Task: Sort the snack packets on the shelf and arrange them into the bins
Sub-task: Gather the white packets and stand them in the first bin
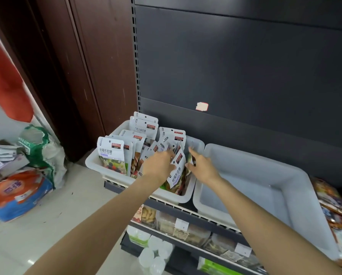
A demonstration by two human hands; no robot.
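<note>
A white bin [98, 165] on the shelf's left end holds several white snack packets [111, 153] standing upright. My left hand [158, 163] reaches into this bin and pinches a tilted white packet [177, 171] among the others. My right hand [201, 165] is at the bin's right side, its fingers around the edge of a packet [191, 155]; blur hides the exact grip. To the right stands a second white bin [265, 195] with nothing visible in it.
Loose orange-brown snack packets [330, 197] lie at the shelf's right end. Lower shelves [186, 225] carry clear boxes and price tags. Bags and boxes [21, 191] are piled on the floor at left. The dark back panel [245, 76] rises behind the bins.
</note>
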